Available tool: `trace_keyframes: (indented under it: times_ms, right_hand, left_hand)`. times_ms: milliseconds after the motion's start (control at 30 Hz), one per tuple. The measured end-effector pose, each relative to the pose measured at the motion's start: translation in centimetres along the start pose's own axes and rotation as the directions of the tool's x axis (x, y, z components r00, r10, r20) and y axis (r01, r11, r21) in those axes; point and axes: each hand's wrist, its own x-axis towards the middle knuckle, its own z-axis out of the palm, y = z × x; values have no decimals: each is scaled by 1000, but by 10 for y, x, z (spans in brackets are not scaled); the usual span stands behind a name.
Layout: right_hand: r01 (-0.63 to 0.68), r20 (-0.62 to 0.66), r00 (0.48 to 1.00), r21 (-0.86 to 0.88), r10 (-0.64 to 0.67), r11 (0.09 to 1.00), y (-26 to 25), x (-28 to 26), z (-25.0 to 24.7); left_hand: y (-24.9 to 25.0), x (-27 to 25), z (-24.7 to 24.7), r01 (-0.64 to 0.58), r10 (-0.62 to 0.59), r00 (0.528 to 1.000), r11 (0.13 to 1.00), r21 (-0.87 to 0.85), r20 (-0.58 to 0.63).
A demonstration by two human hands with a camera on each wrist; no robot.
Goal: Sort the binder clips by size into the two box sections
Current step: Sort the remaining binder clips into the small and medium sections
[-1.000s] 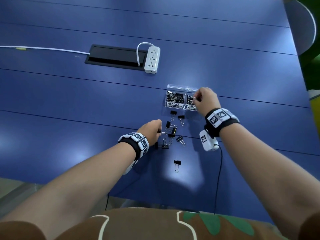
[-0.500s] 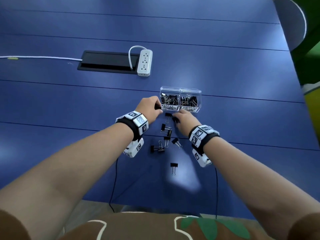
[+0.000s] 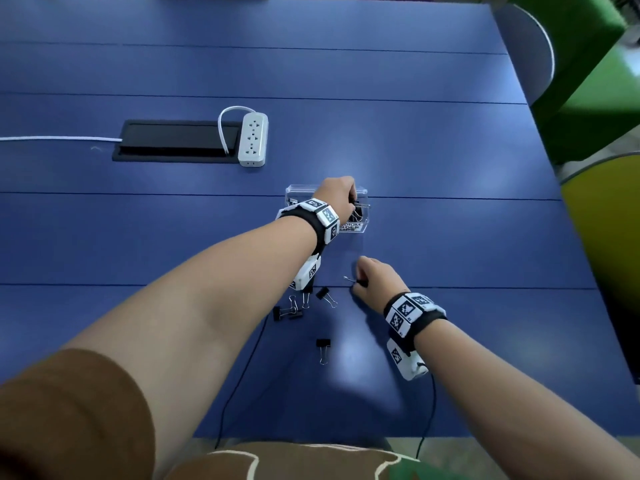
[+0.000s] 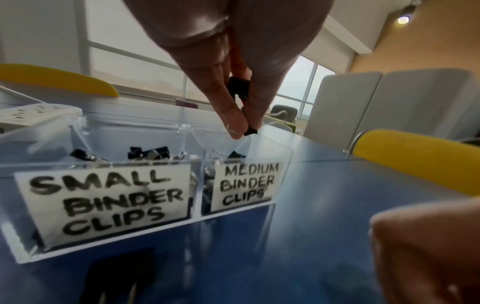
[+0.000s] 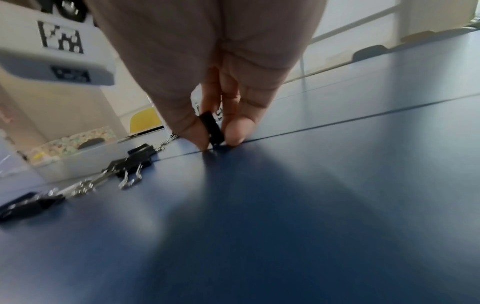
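A clear two-section box (image 3: 360, 192) stands mid-table, labelled SMALL BINDER CLIPS (image 4: 103, 205) on the left and MEDIUM BINDER CLIPS (image 4: 246, 185) on the right; both sections hold black clips. My left hand (image 3: 351, 202) hovers over the medium section and pinches a black binder clip (image 4: 239, 88) between thumb and fingers. Nearer me, my right hand (image 3: 358, 280) pinches another black clip (image 5: 213, 129) that touches the blue table. Loose clips (image 3: 325, 294) lie left of the right hand, with one clip (image 3: 322, 346) alone closer to me.
A white power strip (image 3: 253, 138) and a black cable hatch (image 3: 173, 142) sit at the back left. Chair backs, grey (image 3: 526, 50) and yellow (image 3: 602, 209), stand along the table's right edge. Thin black wrist cables (image 3: 242, 375) trail over the front edge.
My left hand went from the loose pile up to the box with a clip and now holds it over the medium section. My right hand left the box, came down and pinched a clip.
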Motion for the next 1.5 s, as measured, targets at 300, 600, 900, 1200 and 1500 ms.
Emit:
trace_keyframes:
  times_ms: [300,600,900,1200,1500]
  right_hand:
    - [-16,-349,932,225,96,974,-1,29,-57]
    - [-4,-255,967,38,14,999,-38,80,-65]
    - [135,5,991,-108,-136,985,-57,27,-13]
    - [68,137,989,-139,-49,988,-52,-8,33]
    - [303,289,920,-98,-264,948,-45,-47,39]
  left_hand:
    - [-17,-13,5,-75,74,997,995,61,15]
    - [-76,-114,3,116,-113,991,993,-38,66]
    - [-118,-191,26,175,-201,942,977,120,267]
    - [-111,-199,26,53,-61,985,997,49,161]
    - [-99,-193,32,-102,28,960,962,255,277]
